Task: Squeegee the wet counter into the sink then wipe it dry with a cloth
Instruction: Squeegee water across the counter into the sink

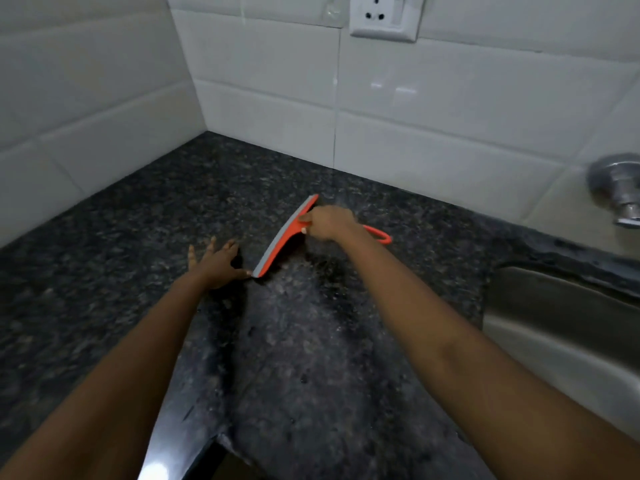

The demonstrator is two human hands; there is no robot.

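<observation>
An orange squeegee (284, 237) with a grey rubber blade lies blade-down on the dark speckled granite counter (138, 220). My right hand (329, 225) grips its handle, whose orange loop end sticks out to the right of my wrist. My left hand (216, 263) rests flat on the counter with fingers spread, its thumb touching the blade's near end. The steel sink (554, 323) sits at the right. A wet, smeared patch of counter shows between my arms. No cloth is in view.
White tiled walls meet in a corner behind the counter. A white wall socket (384, 17) is high on the back wall. A chrome tap (620, 188) projects from the wall above the sink. The counter's front edge runs along the bottom.
</observation>
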